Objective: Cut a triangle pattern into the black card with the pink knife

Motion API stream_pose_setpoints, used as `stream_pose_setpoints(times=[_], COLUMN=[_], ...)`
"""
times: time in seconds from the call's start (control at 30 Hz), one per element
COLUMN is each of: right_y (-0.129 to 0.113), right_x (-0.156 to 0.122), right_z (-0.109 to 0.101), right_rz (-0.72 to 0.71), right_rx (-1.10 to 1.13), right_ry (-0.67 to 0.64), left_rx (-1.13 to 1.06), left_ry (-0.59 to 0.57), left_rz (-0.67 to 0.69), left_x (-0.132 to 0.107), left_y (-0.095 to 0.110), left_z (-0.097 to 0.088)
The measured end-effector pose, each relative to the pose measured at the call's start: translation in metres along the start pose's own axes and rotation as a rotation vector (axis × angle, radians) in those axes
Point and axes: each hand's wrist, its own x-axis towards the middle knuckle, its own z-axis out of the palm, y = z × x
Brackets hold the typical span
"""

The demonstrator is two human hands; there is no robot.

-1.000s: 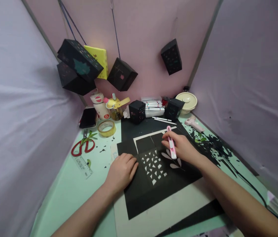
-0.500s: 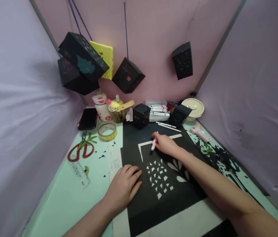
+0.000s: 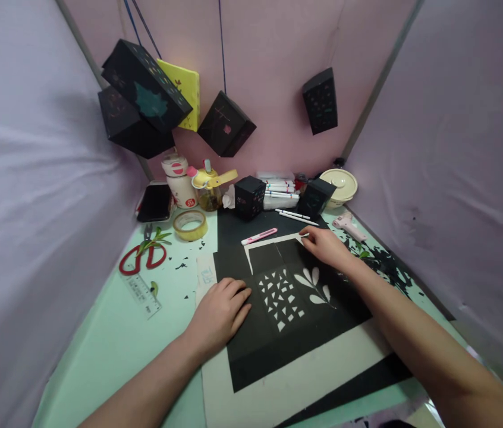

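Note:
A black paper sheet [image 3: 251, 362] with cut-outs of small triangles and squares and a leafy sprig lies over white board [image 3: 273, 395]. My left hand [image 3: 222, 306] rests flat on its left edge, fingers stretched out. At the far right corner of the sheet, my right hand [image 3: 327, 245] has thumb and forefinger closed on the paper's edge. A pink craft knife [image 3: 259, 236] lies loose just beyond the sheet, left of my right hand. White shows along the sheet's far edge and far left corner.
Left are tape [image 3: 189, 226], red-handled scissors [image 3: 130, 261] and a clear ruler [image 3: 143, 294]. Behind stand a bottle [image 3: 184, 189], a black box [image 3: 250, 198] and markers [image 3: 282, 193]. A glue gun [image 3: 348, 226] and black scraps [image 3: 387, 270] lie right. Black boxes [image 3: 227, 126] hang above.
My right hand has let go of the craft knife, which now lies beyond the sheet. That hand has moved right to the paper's far corner. My left hand stays on the sheet.

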Motion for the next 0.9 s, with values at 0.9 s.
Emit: stream_pose_setpoints(times=[0.9], right_y=[0.037], right_x=[0.008], right_z=[-0.008], right_rz=[0.202], right_rx=[0.312], right_ry=[0.414], left_rx=[0.053], left_ry=[0.065], left_rz=[0.03], left_x=[-0.001], left_y=[0.002], left_z=[0.001])
